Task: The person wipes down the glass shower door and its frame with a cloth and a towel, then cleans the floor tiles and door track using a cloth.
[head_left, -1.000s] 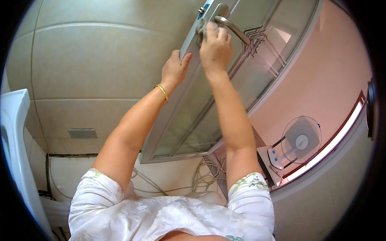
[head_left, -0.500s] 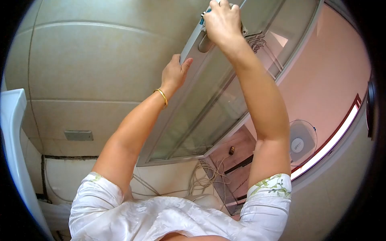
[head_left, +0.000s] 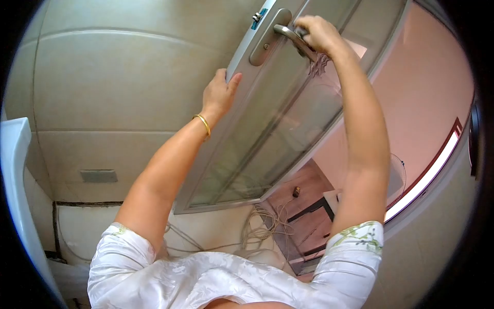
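My left hand (head_left: 218,95), a gold bangle at its wrist, grips the edge of a framed glass door (head_left: 234,118), thumb on the face and fingers around the far side. Higher up, my right hand (head_left: 320,35) is curled beside the metal door handle (head_left: 296,38). Something small and greyish shows at its fingers, too blurred to name. The handle's long plate (head_left: 263,46) and the latch (head_left: 257,16) on the door's edge are uncovered. A blurred bundle of thin wire hooks (head_left: 319,66) hangs by the handle's end.
Coiled cord or hose (head_left: 262,226) lies on the floor near the doorway. Tiled wall (head_left: 118,82) stands at left, with a white basin edge (head_left: 15,154) nearer me. Past the door are a pink wall (head_left: 417,87) and a brown floor (head_left: 303,190).
My right hand has moved right from the latch edge to the handle, uncovering the latch and plate. The wire hooks have shifted slightly down and left. My left hand stays on the door.
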{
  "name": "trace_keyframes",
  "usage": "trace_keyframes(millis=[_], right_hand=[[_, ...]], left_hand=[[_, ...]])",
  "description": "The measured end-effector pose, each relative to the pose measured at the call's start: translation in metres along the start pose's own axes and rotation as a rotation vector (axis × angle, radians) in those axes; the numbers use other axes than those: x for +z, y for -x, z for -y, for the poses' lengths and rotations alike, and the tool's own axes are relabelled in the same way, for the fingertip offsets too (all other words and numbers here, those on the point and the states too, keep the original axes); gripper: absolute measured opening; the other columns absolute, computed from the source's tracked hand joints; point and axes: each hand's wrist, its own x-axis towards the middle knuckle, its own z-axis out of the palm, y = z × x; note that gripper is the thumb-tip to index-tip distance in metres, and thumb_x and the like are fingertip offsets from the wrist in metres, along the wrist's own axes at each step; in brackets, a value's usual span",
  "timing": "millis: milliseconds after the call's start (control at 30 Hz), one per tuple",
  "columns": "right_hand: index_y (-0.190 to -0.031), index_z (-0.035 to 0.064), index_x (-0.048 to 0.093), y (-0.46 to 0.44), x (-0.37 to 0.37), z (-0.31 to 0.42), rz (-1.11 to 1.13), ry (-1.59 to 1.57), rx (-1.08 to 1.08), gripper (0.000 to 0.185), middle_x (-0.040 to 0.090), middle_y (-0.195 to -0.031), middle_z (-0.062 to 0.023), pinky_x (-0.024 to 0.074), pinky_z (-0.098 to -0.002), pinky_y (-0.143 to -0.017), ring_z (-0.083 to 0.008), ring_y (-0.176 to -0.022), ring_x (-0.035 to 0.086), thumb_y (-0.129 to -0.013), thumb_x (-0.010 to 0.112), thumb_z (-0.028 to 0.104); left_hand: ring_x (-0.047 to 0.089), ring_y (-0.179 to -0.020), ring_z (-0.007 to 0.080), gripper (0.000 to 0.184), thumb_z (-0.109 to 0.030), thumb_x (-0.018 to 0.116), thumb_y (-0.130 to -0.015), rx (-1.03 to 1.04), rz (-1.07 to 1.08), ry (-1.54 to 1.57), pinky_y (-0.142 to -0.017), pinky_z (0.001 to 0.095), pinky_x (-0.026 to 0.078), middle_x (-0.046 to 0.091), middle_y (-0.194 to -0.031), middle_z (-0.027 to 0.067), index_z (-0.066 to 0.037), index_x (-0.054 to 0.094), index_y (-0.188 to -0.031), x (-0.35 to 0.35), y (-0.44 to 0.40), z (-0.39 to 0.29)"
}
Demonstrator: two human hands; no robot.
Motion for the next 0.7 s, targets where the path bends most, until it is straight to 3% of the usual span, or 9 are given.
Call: trace_keyframes(millis=[33, 167, 267, 300, 333, 400, 500, 633, 700], right_hand=[[-0.106, 0.0182, 0.061, 0.000, -0.001, 0.000, 0.214, 0.125, 0.007, 0.035, 0.063, -0.105, -0.0108, 0.0479, -0.0373, -0.082, -0.0295, -0.098, 0.058, -0.072, 0.061, 0.009], [-0.115, 0.0091, 0.057, -0.012, -0.004, -0.016, -0.457, -0.424, 0.184, 0.043, 0.062, -0.096, -0.0140, 0.0443, -0.0334, -0.085, -0.0280, -0.096, 0.058, -0.072, 0.063, 0.016], [-0.096, 0.0100, 0.055, -0.021, -0.011, 0.026, -0.644, -0.516, 0.258, 0.022, 0.061, -0.094, -0.0167, 0.0458, -0.0438, -0.078, -0.0356, -0.094, 0.056, -0.074, 0.059, 0.015], [-0.098, 0.0115, 0.054, -0.029, 0.002, 0.026, -0.558, -0.238, 0.253, 0.025, 0.060, -0.093, -0.0155, 0.0467, -0.0428, -0.077, -0.0346, -0.092, 0.057, -0.074, 0.058, 0.013], [-0.102, 0.0136, 0.055, -0.025, 0.007, 0.038, -0.563, -0.263, 0.276, 0.030, 0.059, -0.095, -0.0152, 0.0468, -0.0433, -0.076, -0.0341, -0.091, 0.058, -0.073, 0.057, 0.012], [-0.102, 0.0135, 0.057, -0.028, 0.022, 0.029, -0.551, -0.412, 0.336, 0.030, 0.059, -0.096, -0.0124, 0.0474, -0.0413, -0.076, -0.0289, -0.089, 0.060, -0.073, 0.057, 0.008], [-0.104, 0.0089, 0.060, -0.022, 0.028, 0.005, -0.226, -0.935, 0.339, 0.029, 0.056, -0.104, -0.0117, 0.0489, -0.0370, -0.073, -0.0243, -0.087, 0.060, -0.074, 0.059, 0.007], [-0.106, 0.0138, 0.063, -0.005, 0.026, -0.025, 0.040, -0.395, 0.108, 0.035, 0.066, -0.093, -0.0130, 0.0480, -0.0342, -0.078, -0.0231, -0.086, 0.063, -0.072, 0.065, 0.022], [-0.108, 0.0151, 0.063, -0.001, 0.026, -0.037, -0.076, -0.443, 0.261, 0.036, 0.067, -0.091, -0.0126, 0.0482, -0.0337, -0.078, -0.0225, -0.083, 0.063, -0.073, 0.065, 0.022]], left_hand=[[0.058, -0.081, 0.0430, 0.063, -0.058, 0.038, -0.088, 0.011, 0.007, -0.002, -0.070, 0.0459, 0.045, 0.061, -0.083, 0.0247, 0.001, 0.049, -0.106, 0.000, 0.001, 0.000], [0.058, -0.083, 0.0432, 0.062, -0.058, 0.038, -0.089, -0.030, 0.025, -0.013, -0.070, 0.0464, 0.044, 0.060, -0.085, 0.0253, 0.001, 0.049, -0.104, 0.000, 0.000, -0.003], [0.058, -0.083, 0.0430, 0.062, -0.059, 0.038, -0.088, -0.014, 0.006, -0.009, -0.070, 0.0463, 0.044, 0.060, -0.085, 0.0253, 0.001, 0.049, -0.104, 0.001, 0.003, -0.003], [0.058, -0.082, 0.0429, 0.063, -0.059, 0.038, -0.088, -0.013, 0.003, -0.009, -0.070, 0.0461, 0.045, 0.060, -0.084, 0.0252, 0.001, 0.049, -0.104, 0.001, 0.002, -0.002], [0.058, -0.082, 0.0428, 0.063, -0.059, 0.038, -0.088, -0.012, 0.001, -0.010, -0.070, 0.0459, 0.045, 0.060, -0.084, 0.0252, 0.001, 0.049, -0.104, 0.001, 0.001, -0.001], [0.059, -0.079, 0.0406, 0.061, -0.058, 0.040, -0.088, -0.001, -0.020, 0.001, -0.067, 0.0449, 0.046, 0.061, -0.083, 0.0230, 0.000, 0.050, -0.103, 0.004, 0.001, 0.002], [0.060, -0.078, 0.0393, 0.060, -0.058, 0.040, -0.088, -0.003, -0.032, -0.002, -0.066, 0.0445, 0.046, 0.062, -0.083, 0.0219, -0.001, 0.050, -0.103, 0.004, 0.000, 0.000], [0.059, -0.081, 0.0391, 0.065, -0.060, 0.039, -0.087, -0.023, 0.001, 0.008, -0.070, 0.0420, 0.045, 0.061, -0.084, 0.0230, 0.002, 0.049, -0.106, 0.002, 0.002, -0.003], [0.059, -0.081, 0.0385, 0.066, -0.060, 0.039, -0.088, -0.024, 0.027, 0.011, -0.071, 0.0414, 0.045, 0.061, -0.084, 0.0229, 0.002, 0.049, -0.106, 0.001, 0.001, -0.003]])
